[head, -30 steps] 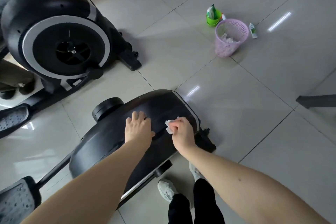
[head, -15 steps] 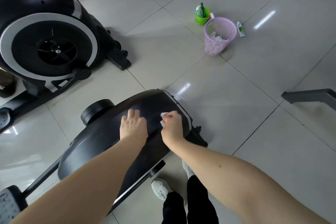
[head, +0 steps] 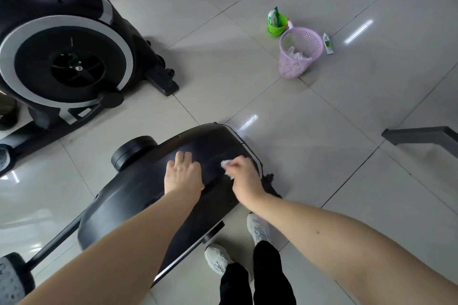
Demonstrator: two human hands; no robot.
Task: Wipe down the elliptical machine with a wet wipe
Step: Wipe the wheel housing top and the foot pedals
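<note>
Wiping the flywheel cover on my elliptical

My right hand (head: 244,176) pinches the wet wipe (head: 226,164) against the top of the black housing (head: 138,195), near its front end. Left hand (head: 183,174) lies flat beside it, fingers relaxed. The cover's long axis runs back toward my left, so that's probably where the wipe heads.

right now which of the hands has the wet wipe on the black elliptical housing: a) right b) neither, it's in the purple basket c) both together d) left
a: the right hand pinches the wet wipe against the black housing, while the left hand rests on the housing and holds nothing.
</note>
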